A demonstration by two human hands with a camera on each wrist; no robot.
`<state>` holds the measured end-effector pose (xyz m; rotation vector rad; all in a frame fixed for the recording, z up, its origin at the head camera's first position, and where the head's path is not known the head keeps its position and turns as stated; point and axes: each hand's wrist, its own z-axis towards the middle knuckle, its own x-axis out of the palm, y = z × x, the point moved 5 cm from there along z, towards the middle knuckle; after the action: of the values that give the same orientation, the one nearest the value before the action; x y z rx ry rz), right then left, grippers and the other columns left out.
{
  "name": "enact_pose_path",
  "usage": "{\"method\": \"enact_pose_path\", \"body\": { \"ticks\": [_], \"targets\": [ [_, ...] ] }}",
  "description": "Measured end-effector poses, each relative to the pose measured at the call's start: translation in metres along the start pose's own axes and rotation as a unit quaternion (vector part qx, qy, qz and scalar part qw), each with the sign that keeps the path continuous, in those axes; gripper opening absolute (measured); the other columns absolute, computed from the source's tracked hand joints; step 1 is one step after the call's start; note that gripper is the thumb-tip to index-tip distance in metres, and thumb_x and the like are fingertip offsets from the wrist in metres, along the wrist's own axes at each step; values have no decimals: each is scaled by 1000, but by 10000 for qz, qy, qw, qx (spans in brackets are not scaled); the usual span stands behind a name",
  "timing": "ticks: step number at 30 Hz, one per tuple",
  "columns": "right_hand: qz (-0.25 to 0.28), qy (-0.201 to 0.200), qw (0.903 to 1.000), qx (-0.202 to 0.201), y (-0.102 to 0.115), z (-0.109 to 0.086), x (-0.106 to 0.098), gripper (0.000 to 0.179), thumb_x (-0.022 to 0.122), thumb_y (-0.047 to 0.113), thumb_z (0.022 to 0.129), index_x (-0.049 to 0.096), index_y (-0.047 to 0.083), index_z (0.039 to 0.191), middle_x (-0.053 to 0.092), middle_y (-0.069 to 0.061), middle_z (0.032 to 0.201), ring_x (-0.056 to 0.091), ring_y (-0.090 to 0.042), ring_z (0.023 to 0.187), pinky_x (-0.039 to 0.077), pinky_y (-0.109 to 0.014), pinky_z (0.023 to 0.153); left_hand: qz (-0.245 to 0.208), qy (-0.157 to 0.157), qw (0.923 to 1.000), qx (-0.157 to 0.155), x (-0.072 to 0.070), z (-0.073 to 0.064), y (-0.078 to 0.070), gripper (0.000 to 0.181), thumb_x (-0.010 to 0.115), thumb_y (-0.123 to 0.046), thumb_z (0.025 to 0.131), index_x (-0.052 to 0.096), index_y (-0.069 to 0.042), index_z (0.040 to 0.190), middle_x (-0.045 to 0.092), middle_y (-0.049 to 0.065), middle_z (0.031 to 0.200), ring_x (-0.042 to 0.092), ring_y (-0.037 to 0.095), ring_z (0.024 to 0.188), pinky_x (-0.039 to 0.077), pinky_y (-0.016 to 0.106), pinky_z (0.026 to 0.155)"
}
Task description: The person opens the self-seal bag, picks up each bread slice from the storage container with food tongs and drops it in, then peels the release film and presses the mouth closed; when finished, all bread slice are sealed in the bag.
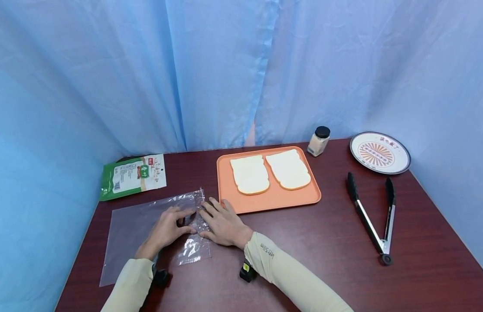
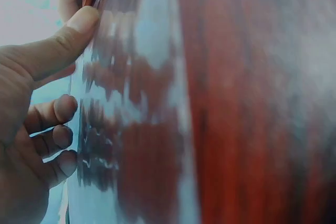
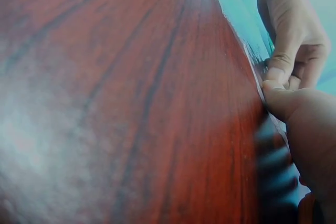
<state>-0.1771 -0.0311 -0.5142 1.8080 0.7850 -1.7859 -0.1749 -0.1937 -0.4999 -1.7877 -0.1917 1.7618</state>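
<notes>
A clear plastic bag (image 1: 128, 234) lies flat on the dark red table, its crinkled strip under both hands. My left hand (image 1: 167, 227) touches the bag near that strip, thumb and index finger apart. In the left wrist view the left thumb (image 2: 79, 24) rests at the plastic and the other fingers bend loosely. My right hand (image 1: 225, 226) lies over the strip with fingers spread and fairly straight. Seen from the right wrist, the right thumb (image 3: 281, 98) meets the left thumb (image 3: 281, 61) at the bag's edge.
An orange tray (image 1: 272, 206) with two bread slices (image 1: 250, 174) is just beyond my right hand. A green and white pouch (image 1: 134, 177) lies at back left. To the right are a black-lidded jar (image 1: 318, 141), a patterned plate (image 1: 399, 162) and spread tongs (image 1: 383, 245).
</notes>
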Motion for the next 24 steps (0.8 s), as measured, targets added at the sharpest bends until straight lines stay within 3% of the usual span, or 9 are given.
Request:
{"method": "enact_pose_path", "body": {
  "ticks": [4,12,24],
  "targets": [
    [-42,18,10000,7,0,0,-1,68,34,66,100,39,24,154,33,1,164,28,-24,154,28,-48,120,-132,60,9998,-125,0,-1,2,53,88,-25,71,74,-10,120,68,8,87,47,14,76,38,25,65],
    [-70,16,10000,8,0,0,-2,67,35,65,101,39,25,154,34,2,164,29,-23,153,29,-48,120,-179,-3,9997,-175,1,-1,4,44,86,-23,71,77,-10,113,65,2,82,44,9,71,35,22,63],
    [-83,68,9999,-30,1,-1,-2,67,34,64,101,37,24,155,32,2,165,29,-23,153,28,-48,120,77,-892,9943,571,-6,-6,-4,17,84,-11,76,83,-10,92,54,-6,69,39,5,69,34,22,62]
  ]
}}
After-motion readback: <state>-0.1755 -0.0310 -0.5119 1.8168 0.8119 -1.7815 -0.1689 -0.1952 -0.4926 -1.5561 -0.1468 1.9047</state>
